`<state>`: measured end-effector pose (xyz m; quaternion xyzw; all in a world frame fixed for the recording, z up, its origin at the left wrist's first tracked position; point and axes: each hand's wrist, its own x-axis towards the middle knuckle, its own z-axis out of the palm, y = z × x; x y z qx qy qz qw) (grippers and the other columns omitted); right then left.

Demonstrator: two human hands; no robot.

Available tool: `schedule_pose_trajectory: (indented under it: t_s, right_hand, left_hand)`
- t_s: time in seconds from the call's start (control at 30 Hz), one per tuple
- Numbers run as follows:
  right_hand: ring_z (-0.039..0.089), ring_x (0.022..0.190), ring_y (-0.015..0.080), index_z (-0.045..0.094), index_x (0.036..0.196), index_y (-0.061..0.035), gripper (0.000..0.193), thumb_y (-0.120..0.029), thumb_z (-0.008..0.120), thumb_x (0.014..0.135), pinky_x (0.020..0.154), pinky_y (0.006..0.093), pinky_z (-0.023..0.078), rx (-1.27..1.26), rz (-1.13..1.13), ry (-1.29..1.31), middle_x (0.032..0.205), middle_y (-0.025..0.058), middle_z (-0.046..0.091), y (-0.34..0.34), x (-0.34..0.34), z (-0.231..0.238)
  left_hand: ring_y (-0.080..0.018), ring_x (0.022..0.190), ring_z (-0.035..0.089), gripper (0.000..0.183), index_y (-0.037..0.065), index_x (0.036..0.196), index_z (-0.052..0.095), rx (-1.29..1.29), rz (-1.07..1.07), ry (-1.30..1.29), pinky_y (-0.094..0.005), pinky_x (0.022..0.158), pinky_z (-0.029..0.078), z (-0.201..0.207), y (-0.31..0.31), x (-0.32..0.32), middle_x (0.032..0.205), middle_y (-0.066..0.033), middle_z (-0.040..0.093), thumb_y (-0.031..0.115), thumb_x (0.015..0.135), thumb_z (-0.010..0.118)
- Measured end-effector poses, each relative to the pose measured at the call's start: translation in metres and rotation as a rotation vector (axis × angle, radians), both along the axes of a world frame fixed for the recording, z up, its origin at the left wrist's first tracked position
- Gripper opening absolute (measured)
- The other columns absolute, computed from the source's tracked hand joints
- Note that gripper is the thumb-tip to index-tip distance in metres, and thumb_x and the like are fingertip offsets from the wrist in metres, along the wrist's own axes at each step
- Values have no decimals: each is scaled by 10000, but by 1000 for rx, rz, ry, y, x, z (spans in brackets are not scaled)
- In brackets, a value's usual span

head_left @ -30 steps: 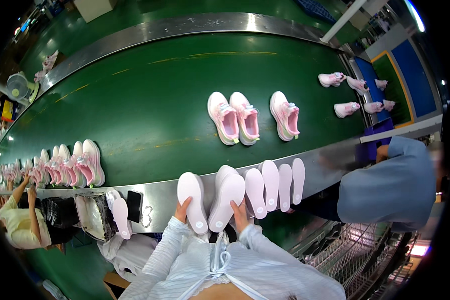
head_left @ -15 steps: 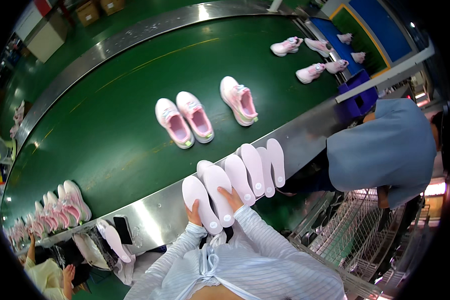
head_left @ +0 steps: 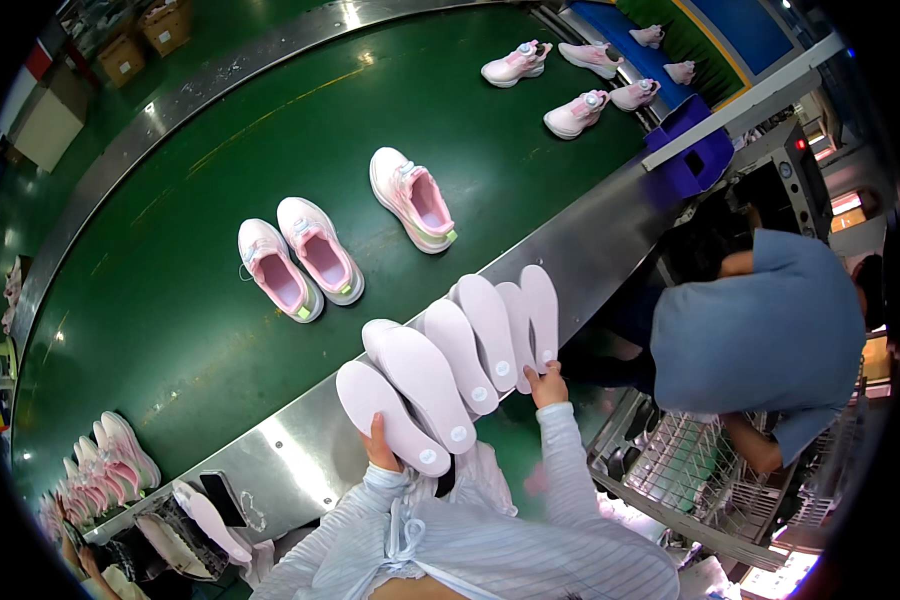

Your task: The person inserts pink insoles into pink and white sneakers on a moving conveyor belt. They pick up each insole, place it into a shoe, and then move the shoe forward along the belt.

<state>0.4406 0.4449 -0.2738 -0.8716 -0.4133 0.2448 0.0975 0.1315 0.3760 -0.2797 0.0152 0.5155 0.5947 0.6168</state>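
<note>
Several pale pink insoles (head_left: 488,325), each with a small round white sticker at the heel, lie fanned in overlapping rows along the metal edge of the belt. My left hand (head_left: 379,446) is closed on the heel part of the leftmost insole (head_left: 385,410), its thumb lying on top. At the other end of the row, my right hand (head_left: 547,385) pinches the heel of the rightmost insole (head_left: 540,315). Beyond the insoles, a pair of pink and white sneakers (head_left: 300,258) and a single sneaker (head_left: 412,200) stand on the green belt.
More sneakers (head_left: 575,115) sit at the far right by a blue conveyor. A purple bin (head_left: 690,150) hangs at the metal rim (head_left: 290,440). A phone (head_left: 222,498) and a row of shoes (head_left: 120,450) are at left. A co-worker in blue (head_left: 760,340) bends over a wire cart (head_left: 710,470).
My right hand has moved right, from the insoles beside my left hand to the rightmost one. The sneakers on the belt appear farther left; the view has shifted too.
</note>
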Motion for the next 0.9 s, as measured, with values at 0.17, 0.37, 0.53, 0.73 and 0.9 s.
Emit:
schedule_pose_trajectory:
  t_s: [0.17,0.37,0.53,0.73,0.9]
  right_hand:
    - [622,698,186,404,1088,-4,406,-59,672,787,394,289,484,436,-426,692,928,148,597,-17,-10,-32]
    - [487,954,114,483,1104,0,279,-15,577,842,865,245,385,979,143,408,1003,79,547,-16,-13,45]
    - [540,570,176,392,1199,-14,356,-193,510,914,509,275,446,1486,-50,695,868,122,592,-86,-92,113]
    - [440,573,39,502,1132,-89,291,-146,595,862,453,186,325,869,122,1007,780,-8,522,-95,-178,100]
    - [612,657,273,561,1069,-50,253,-196,570,863,591,368,451,634,564,334,676,154,588,-90,-191,77]
  left_hand:
    - [-242,1223,406,648,69,1399,250,86,-13,-5,-396,1008,349,10,-5,-4,1336,-106,395,318,877,541]
    - [-255,1387,155,758,115,1474,79,286,-15,149,-470,1109,155,-13,-14,-34,1520,-115,110,480,913,434]
    - [-253,1323,269,552,185,1460,194,373,10,163,-438,1070,245,-24,-45,-67,1483,-87,223,386,970,348]
    - [-276,1341,269,550,127,1451,209,633,-154,567,-405,1092,225,-17,-27,-68,1473,-108,251,382,979,330]
    - [-209,1370,242,565,84,1437,236,683,-220,442,-348,1104,219,-29,56,-75,1481,-111,264,419,987,302]
